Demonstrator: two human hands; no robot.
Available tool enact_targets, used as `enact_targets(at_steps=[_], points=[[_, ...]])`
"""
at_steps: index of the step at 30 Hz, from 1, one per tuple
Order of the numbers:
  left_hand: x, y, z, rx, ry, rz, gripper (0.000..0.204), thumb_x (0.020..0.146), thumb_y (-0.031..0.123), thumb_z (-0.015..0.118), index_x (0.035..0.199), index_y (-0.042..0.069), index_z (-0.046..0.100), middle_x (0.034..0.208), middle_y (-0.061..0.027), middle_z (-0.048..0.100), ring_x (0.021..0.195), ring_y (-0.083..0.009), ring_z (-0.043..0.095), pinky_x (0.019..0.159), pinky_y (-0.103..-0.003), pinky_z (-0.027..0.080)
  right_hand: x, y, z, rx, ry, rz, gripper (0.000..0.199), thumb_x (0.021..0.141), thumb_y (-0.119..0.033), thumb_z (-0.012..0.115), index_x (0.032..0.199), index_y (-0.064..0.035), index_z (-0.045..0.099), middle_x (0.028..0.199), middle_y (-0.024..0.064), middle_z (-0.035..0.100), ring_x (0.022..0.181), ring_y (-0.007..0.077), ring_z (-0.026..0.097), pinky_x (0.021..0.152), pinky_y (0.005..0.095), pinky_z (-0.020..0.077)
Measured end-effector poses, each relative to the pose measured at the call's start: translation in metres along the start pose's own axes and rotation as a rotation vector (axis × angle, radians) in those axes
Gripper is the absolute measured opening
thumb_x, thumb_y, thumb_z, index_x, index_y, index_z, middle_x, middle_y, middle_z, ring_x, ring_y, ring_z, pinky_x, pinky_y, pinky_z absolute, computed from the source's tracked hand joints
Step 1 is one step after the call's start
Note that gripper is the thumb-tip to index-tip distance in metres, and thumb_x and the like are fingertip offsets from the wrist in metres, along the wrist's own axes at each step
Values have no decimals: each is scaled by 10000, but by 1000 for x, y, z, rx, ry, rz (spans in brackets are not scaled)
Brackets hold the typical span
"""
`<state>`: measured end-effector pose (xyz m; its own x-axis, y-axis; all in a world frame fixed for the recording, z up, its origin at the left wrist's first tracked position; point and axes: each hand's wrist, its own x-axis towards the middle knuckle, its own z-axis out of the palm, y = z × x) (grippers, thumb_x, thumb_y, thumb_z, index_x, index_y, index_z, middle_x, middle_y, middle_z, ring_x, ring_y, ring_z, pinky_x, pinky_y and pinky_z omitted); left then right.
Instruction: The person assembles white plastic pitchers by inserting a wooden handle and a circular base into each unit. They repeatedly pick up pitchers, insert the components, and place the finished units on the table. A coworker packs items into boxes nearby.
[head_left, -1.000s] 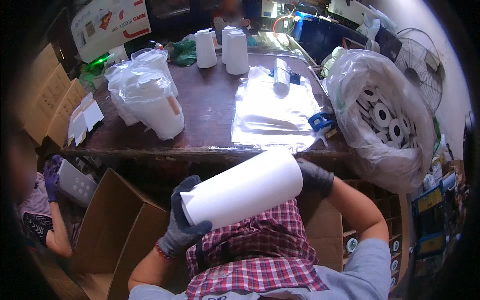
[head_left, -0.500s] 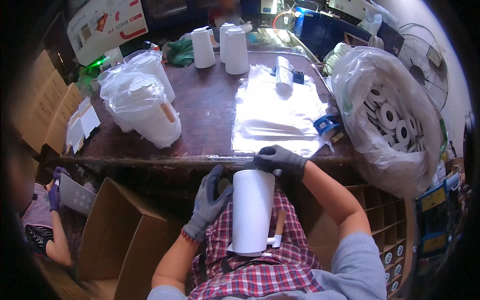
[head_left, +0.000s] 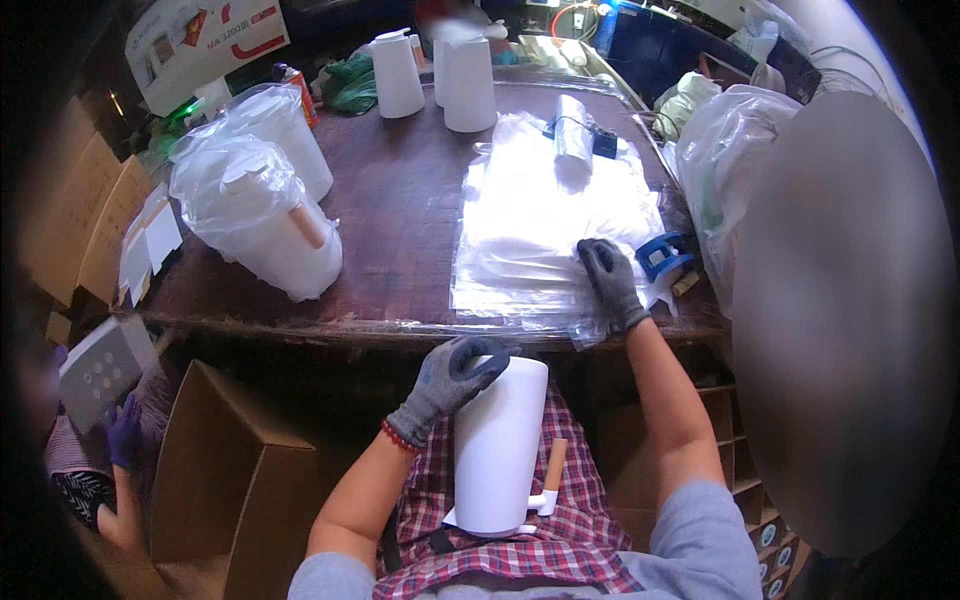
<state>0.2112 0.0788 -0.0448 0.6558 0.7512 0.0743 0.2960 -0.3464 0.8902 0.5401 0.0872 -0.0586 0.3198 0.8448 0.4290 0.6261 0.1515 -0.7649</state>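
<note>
A white jug (head_left: 499, 450) with a wood-toned handle (head_left: 556, 465) rests upside down on my lap, against a red checked cloth. My left hand (head_left: 455, 375), in a grey glove, grips the jug's upper left edge with its fingers curled over the rim. On the table, my gloved right hand (head_left: 610, 280) has its fingers drawn together on the right part of a stack of clear plastic bags (head_left: 510, 240); a bag's edge bunches under it and hangs past the table edge. A silvery roll (head_left: 572, 145) lies on the stack's far end.
Bagged jugs (head_left: 265, 225) stand on the table's left; bare white jugs (head_left: 468, 85) stand farther back. A blue tape dispenser (head_left: 662, 257) sits right of the stack. An open carton (head_left: 215, 470) is at my left, near another person's purple-gloved hand (head_left: 126, 432). A blurred patch hides the far right.
My right hand has left the jug and reached forward onto the bags. My left hand has closed onto the jug's upper edge. The other person's flat grey piece has been raised.
</note>
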Motion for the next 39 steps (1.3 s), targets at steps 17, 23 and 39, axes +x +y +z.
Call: enact_targets(at_steps=[17,23,39], points=[[-23,-36,-4,309,504,307,266,825,219,708,1021,40,682,994,-175,686,932,-340,666,841,-423,525,-127,-82,65,1030,-17,468,201,1028,-245,507,962,-92,618,802,-1,572,713,130,524,691,276,473],[-87,-53,-5,713,142,160,334,804,307,687,1064,100,653,1015,-132,647,912,-326,637,775,-427,506,-213,0,39,479,-139,198,212,993,-222,562,873,-53,610,807,-14,558,730,82,504,655,265,441],[-219,20,-29,188,-688,-184,354,891,399,619,1101,126,703,953,-141,701,869,-273,670,820,-383,527,-282,-151,-51,-459,-705,-312,627,773,-339,720,1358,-203,538,1483,200,390,1404,438,289,1118,646,190]])
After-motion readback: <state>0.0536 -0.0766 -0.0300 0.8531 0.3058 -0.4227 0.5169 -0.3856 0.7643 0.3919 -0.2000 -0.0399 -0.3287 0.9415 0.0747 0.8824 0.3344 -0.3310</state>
